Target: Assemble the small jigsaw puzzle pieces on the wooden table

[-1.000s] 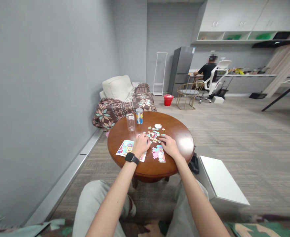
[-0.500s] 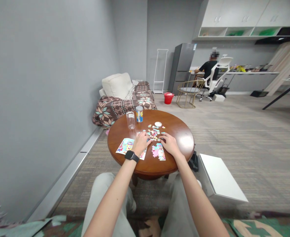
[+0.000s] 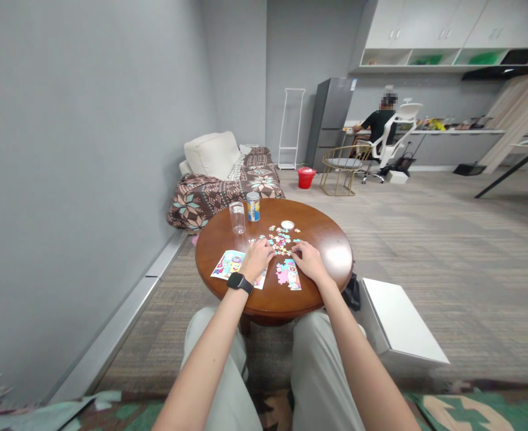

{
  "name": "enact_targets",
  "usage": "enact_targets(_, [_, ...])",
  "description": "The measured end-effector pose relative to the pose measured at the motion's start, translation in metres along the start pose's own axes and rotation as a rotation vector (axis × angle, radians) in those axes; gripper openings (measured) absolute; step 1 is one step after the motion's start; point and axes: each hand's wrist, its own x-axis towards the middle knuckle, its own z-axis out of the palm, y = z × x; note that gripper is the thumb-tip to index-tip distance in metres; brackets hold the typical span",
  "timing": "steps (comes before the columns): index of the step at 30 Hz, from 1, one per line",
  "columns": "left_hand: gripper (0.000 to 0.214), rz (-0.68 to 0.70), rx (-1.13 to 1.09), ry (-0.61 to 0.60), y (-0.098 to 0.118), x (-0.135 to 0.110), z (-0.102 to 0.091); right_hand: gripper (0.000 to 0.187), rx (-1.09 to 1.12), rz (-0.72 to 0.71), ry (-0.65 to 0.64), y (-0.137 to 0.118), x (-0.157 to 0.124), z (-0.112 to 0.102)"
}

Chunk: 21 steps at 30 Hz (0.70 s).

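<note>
A round brown wooden table (image 3: 331, 257) stands in front of my knees. Both my hands rest on it beside a heap of small loose puzzle pieces (image 3: 281, 239). My left hand (image 3: 257, 258), with a black watch on the wrist, lies palm down with fingers together over the edge of a picture card (image 3: 228, 265). My right hand (image 3: 308, 261) lies palm down, fingers spread, beside a partly joined puzzle section (image 3: 289, 276). Whether either hand pinches a piece is too small to see.
A clear glass (image 3: 237, 217), a blue and yellow can (image 3: 253, 207) and a white lid (image 3: 287, 225) stand at the table's far side. A white box (image 3: 401, 323) lies on the floor right of the table. A sofa with a patterned blanket (image 3: 228, 185) is behind. A person sits at a far desk.
My knees have come together under the table and the view has tilted slightly. Both hands stay on the table by the pieces, hardly shifted.
</note>
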Motion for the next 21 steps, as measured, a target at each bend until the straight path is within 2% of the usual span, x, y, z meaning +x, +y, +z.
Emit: enact_targets(21, [0.02, 0.03, -0.045, 0.042, 0.0033, -0.0009, 0.0014, 0.004, 0.06, 0.013, 0.039, 0.0002, 0.0004, -0.0016])
